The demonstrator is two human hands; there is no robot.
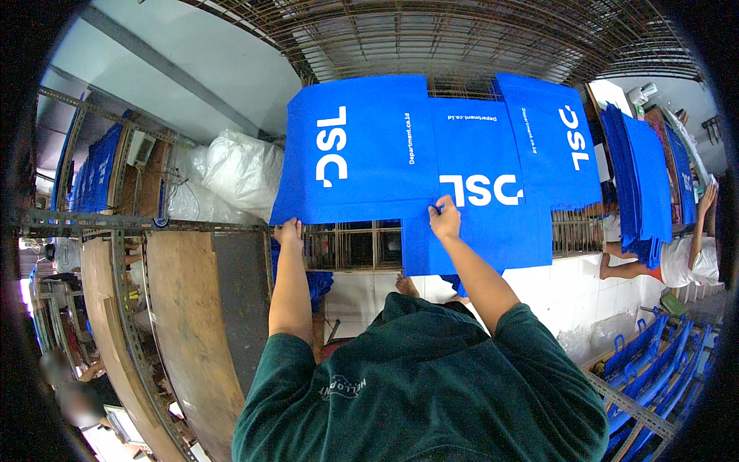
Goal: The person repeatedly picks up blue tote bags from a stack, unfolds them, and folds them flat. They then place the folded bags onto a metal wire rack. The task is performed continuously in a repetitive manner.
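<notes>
Both hands hold the near edge of a blue fabric panel (369, 146) with white printing. My left hand (289, 232) is closed at its near left corner, fingers pinching the edge. My right hand (445, 219) pinches near its right corner, thumb and fingers pressed together. The panel lies flat on a wire rack (350, 245) and overlaps a second blue panel (485, 239), which reaches nearer to me. A third blue panel (558, 150) lies to the right of these, slightly turned.
White plastic wrapping (242, 169) bulges at the left. More wire racks (462, 38) stack up at the far side. At the right hangs a stack of blue panels (635, 177), beside a co-worker (687, 258). Blue bags (647, 354) stand at lower right, boards (181, 300) at left.
</notes>
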